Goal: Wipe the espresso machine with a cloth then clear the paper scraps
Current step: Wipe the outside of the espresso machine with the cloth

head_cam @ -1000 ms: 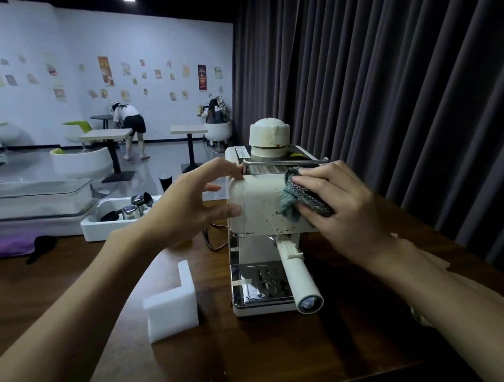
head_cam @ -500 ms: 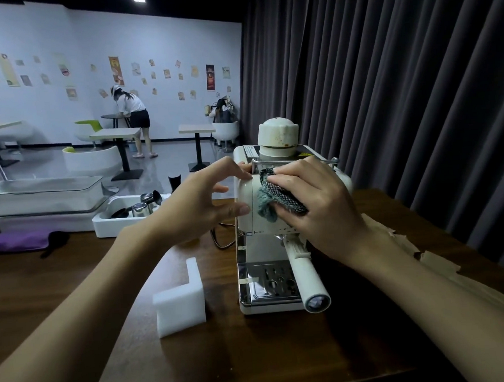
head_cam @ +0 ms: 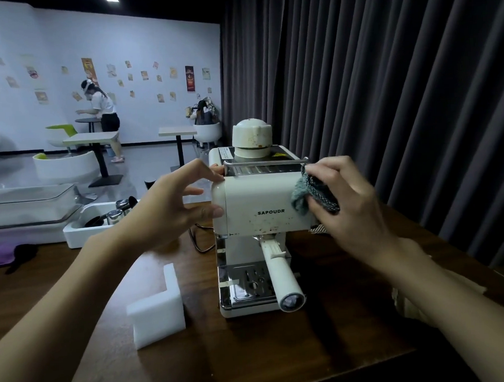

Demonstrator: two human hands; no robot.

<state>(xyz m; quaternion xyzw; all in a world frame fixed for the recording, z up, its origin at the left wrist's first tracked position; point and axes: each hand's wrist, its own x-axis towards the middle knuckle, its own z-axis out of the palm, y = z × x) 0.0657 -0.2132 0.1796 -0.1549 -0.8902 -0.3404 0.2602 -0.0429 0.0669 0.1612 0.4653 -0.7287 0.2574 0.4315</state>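
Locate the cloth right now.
Head view: the cloth is bunched in the right hand, pressed against the right end of the espresso machine front panel, just below the metal top rail.

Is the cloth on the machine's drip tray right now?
No, the right hand presses the cloth against the upper right of the espresso machine front panel.

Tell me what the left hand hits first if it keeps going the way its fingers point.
The left hand points right, fingertips at the espresso machine; it would likely press into that left side wall first.
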